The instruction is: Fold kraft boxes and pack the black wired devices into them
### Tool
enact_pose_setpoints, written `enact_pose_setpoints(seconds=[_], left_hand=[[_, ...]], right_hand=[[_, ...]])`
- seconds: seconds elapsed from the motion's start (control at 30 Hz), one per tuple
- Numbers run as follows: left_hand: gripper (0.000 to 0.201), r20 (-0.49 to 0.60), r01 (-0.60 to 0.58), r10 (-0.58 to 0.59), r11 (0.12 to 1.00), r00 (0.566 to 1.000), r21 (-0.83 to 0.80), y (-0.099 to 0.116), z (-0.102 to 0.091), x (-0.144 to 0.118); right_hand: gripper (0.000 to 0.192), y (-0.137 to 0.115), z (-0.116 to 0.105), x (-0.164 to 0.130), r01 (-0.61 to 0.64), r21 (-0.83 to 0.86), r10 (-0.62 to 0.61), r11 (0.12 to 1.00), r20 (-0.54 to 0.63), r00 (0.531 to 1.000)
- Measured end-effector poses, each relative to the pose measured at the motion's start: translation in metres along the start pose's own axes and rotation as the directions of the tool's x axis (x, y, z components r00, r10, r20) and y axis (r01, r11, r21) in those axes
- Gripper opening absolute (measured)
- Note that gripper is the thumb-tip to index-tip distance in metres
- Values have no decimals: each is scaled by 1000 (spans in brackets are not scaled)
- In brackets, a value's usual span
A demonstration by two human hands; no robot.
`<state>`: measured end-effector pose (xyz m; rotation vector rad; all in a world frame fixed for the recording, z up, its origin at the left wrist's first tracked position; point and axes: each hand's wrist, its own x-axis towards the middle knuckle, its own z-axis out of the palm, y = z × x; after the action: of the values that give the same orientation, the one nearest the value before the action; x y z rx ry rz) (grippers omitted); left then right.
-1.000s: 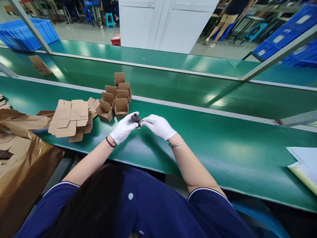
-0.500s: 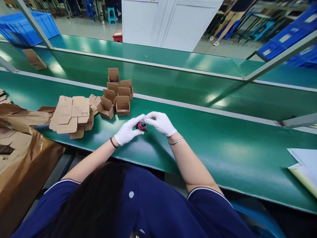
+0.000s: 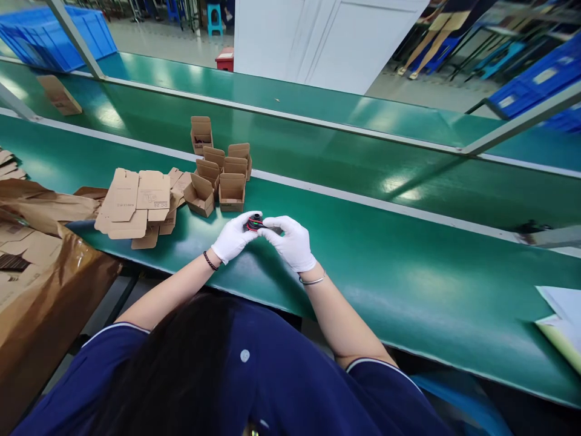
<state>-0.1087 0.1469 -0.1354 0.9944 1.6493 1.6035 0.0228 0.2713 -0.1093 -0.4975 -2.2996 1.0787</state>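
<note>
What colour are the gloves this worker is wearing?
White on both the left hand and the right hand, which hold a small black part; clearest in the head view.

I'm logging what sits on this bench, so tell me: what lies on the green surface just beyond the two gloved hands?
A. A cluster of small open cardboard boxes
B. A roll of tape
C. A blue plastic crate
A: small open cardboard boxes stand grouped on the green bench, just past the left hand and right hand.

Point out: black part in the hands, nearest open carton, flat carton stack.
black part [image 3: 254, 223], head view, its top between the fingertips
open carton [image 3: 232, 192], head view, front wall
flat carton stack [image 3: 131, 203], head view, top sheet
</note>
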Motion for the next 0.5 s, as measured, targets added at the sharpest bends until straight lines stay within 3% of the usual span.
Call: enact_pose_setpoints(seconds=[0.1, 0.2, 0.27, 0.33, 0.43, 0.5], left_hand=[[55, 14, -64, 62, 981, 998, 185, 0, -3, -4], [65, 134, -149, 114, 947, 984, 284, 7, -8, -9], [69, 228, -216, 156, 938, 961, 270, 14, -12, -13], [60, 296, -256, 186, 942, 937, 216, 21, -16, -15], [46, 357, -247, 182, 958, 916, 146, 26, -19, -18], [47, 372, -219, 159, 968, 915, 123, 28, -18, -21]], right_hand=[[30, 1, 11, -5, 19, -98, -24, 995, -52, 998], [34, 0, 17, -10, 23, -108, -32, 994, -89, 995], [48, -1, 17, -10, 28, -56, -34, 998, -101, 994], [71, -2, 13, -6, 47, 34, -44, 998, -82, 996], [102, -1, 4, 4, 44, 223, -68, 974, 103, 992], [116, 2, -1, 10, -9, 354, -102, 935, 292, 951]])
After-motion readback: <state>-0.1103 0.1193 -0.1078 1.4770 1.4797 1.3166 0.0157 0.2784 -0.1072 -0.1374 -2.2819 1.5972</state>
